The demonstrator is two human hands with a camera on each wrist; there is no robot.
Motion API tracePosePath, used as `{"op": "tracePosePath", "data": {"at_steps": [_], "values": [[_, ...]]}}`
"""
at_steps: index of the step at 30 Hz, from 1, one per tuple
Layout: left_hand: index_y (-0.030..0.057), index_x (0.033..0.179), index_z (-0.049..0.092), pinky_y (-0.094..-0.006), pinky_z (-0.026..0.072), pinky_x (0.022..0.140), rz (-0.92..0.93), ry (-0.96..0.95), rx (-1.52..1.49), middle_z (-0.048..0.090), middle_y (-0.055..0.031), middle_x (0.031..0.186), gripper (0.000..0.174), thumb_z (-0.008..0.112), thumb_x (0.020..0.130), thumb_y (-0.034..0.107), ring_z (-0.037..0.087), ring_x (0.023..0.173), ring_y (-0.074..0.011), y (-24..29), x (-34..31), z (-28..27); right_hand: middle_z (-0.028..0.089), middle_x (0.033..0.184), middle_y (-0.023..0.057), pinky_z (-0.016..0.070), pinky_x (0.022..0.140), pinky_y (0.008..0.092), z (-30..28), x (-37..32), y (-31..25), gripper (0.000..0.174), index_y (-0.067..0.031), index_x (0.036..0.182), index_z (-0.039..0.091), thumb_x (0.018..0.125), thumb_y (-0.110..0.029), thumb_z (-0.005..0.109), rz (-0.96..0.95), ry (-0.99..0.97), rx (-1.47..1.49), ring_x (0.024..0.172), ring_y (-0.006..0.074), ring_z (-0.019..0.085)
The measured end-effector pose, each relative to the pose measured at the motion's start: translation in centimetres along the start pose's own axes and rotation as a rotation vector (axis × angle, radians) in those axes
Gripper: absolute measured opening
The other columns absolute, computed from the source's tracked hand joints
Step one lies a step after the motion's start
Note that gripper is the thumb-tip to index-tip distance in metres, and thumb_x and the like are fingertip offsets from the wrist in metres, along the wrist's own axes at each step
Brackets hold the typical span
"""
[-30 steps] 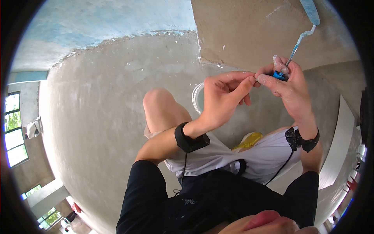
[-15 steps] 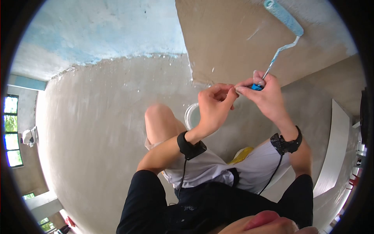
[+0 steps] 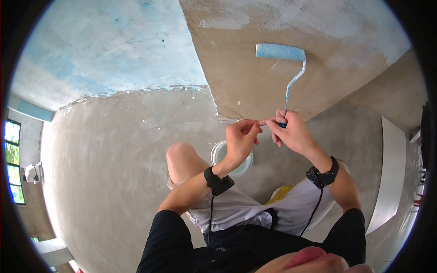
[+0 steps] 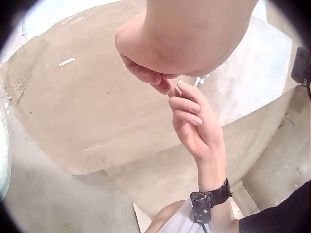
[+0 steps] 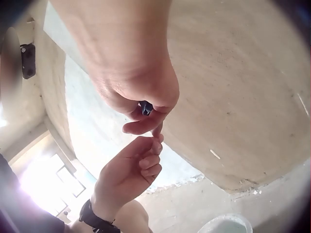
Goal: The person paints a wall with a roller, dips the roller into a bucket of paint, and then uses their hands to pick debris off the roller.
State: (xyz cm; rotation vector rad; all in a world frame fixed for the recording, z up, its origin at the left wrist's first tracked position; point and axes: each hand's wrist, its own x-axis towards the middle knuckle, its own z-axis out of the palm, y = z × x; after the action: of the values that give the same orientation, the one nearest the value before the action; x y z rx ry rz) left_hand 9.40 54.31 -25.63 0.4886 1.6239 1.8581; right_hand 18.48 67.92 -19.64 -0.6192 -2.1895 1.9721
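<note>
My right hand (image 3: 292,133) holds the dark blue handle (image 3: 283,125) of a paint roller, whose light blue sleeve (image 3: 280,52) is raised in front of the wall. The thumb and index finger of my left hand (image 3: 241,141) pinch the tip of a right-hand finger. The right wrist view shows this contact between the left hand (image 5: 127,170) and the right hand (image 5: 141,82), with the handle end (image 5: 146,108) inside the right grip. In the left wrist view the left hand (image 4: 180,36) hides part of the contact beside the right hand (image 4: 197,121).
A white bucket (image 3: 245,167) of pale liquid stands on the grey floor (image 3: 109,159) behind the left hand. The wall ahead has a blue painted part (image 3: 114,50) and a brown part (image 3: 236,82). A pale board (image 3: 391,164) lies at the right; knees are below the hands.
The hands and roller have moved left and lower in the head view, and the sleeve has swung to nearly level. More of the wall and bucket shows. The fingertips remain together.
</note>
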Motion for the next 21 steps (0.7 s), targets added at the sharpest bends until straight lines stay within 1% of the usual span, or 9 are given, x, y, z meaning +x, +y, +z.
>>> {"op": "tracePosePath", "data": {"at_steps": [2, 4, 7, 9, 12, 14, 16, 20, 21], "values": [[-0.0090, 0.090, 0.064, -0.0222, 0.0457, 0.047, -0.003, -0.054, 0.043, 0.065, -0.0081, 0.073, 0.018, 0.058, 0.088, 0.008, 0.057, 0.054, -0.0091, -0.4, -0.1, -0.2, 0.068, 0.081, 0.0152, 0.0402, 0.039, 0.0230, -0.1, -0.1, 0.3, 0.030, -0.0076, 0.070, 0.030, 0.089, -0.005, 0.053, 0.017, 0.020, 0.026, 0.047, 0.0081, 0.054], [-0.0083, 0.092, 0.063, -0.0226, 0.0458, 0.048, -0.002, -0.035, 0.030, 0.065, -0.0082, 0.074, 0.017, 0.056, 0.088, 0.007, 0.058, 0.055, -0.0098, -0.9, -0.3, -0.3, 0.067, 0.077, 0.0138, 0.0406, 0.039, 0.0233, -0.4, 0.1, 0.4, 0.027, -0.0050, 0.069, 0.037, 0.092, -0.007, 0.050, 0.037, -0.074, -0.038, 0.046, 0.0072, 0.051], [-0.0074, 0.095, 0.063, -0.0204, 0.0412, 0.049, 0.077, 0.004, 0.012, 0.061, -0.0050, 0.071, 0.019, 0.054, 0.087, 0.007, 0.057, 0.058, -0.0094, -0.2, -0.3, -0.2, 0.065, 0.064, 0.0100, 0.0452, 0.042, 0.0242, -0.5, 0.3, -1.2, 0.021, -0.0002, 0.071, 0.049, 0.090, -0.007, 0.051, -0.097, -0.091, -0.131, 0.048, 0.0086, 0.057], [-0.0070, 0.093, 0.063, -0.0203, 0.0391, 0.048, 0.080, 0.051, 0.044, 0.060, -0.0036, 0.070, 0.018, 0.053, 0.088, 0.007, 0.055, 0.058, -0.0084, 1.1, -0.5, 0.1, 0.066, 0.068, 0.0127, 0.0475, 0.042, 0.0251, -0.3, 0.5, -2.3, 0.020, 0.0003, 0.070, 0.046, 0.089, -0.006, 0.051, -0.180, -0.094, -0.148, 0.053, 0.0127, 0.063], [-0.0060, 0.089, 0.062, -0.0210, 0.0348, 0.045, 0.131, 0.126, 0.055, 0.056, -0.0033, 0.068, 0.016, 0.053, 0.088, 0.008, 0.050, 0.057, -0.0071, 1.1, -0.1, 0.3, 0.065, 0.079, 0.0191, 0.0527, 0.042, 0.0278, 0.0, 0.7, -2.5, 0.022, 0.0012, 0.070, 0.042, 0.089, -0.006, 0.050, -0.185, -0.126, 0.007, 0.059, 0.0180, 0.067], [-0.0050, 0.087, 0.062, -0.0213, 0.0351, 0.044, 0.077, 0.146, 0.107, 0.057, -0.0045, 0.067, 0.018, 0.053, 0.088, 0.010, 0.051, 0.053, -0.0090, 1.2, -0.1, 0.6, 0.065, 0.084, 0.0215, 0.0541, 0.042, 0.0286, -0.2, 0.3, -2.8, 0.022, 0.0012, 0.070, 0.040, 0.089, -0.006, 0.049, -0.175, -0.119, 0.017, 0.061, 0.0200, 0.068], [-0.0043, 0.085, 0.062, -0.0213, 0.0351, 0.044, 0.031, 0.156, 0.128, 0.057, -0.0050, 0.066, 0.018, 0.053, 0.088, 0.011, 0.051, 0.051, -0.0097, 1.3, -0.2, 0.3, 0.063, 0.072, 0.0175, 0.0543, 0.043, 0.0311, 0.2, 0.0, -3.2, 0.026, 0.0058, 0.073, 0.046, 0.092, -0.012, 0.048, -0.146, -0.120, 0.104, 0.063, 0.0231, 0.068], [-0.0015, 0.075, 0.057, -0.0226, 0.0357, 0.043, -0.060, 0.098, 0.081, 0.055, -0.0051, 0.062, 0.022, 0.053, 0.089, 0.014, 0.051, 0.049, -0.0104, 1.3, -0.3, 0.3, 0.064, 0.076, 0.0177, 0.0554, 0.045, 0.0314, 0.0, 0.0, -3.2, 0.040, 0.0056, 0.075, 0.046, 0.098, -0.027, 0.041, -0.082, -0.037, 0.169, 0.066, 0.0231, 0.069], [-0.0004, 0.071, 0.055, -0.0230, 0.0358, 0.043, -0.076, 0.079, 0.082, 0.053, -0.0044, 0.060, 0.023, 0.053, 0.088, 0.015, 0.051, 0.049, -0.0105, 1.4, -0.5, 0.3, 0.063, 0.075, 0.0158, 0.0527, 0.043, 0.0299, 0.0, 0.1, -2.7, 0.046, 0.0044, 0.076, 0.047, 0.099, -0.034, 0.036, -0.057, -0.005, 0.272, 0.061, 0.0204, 0.066]]}}
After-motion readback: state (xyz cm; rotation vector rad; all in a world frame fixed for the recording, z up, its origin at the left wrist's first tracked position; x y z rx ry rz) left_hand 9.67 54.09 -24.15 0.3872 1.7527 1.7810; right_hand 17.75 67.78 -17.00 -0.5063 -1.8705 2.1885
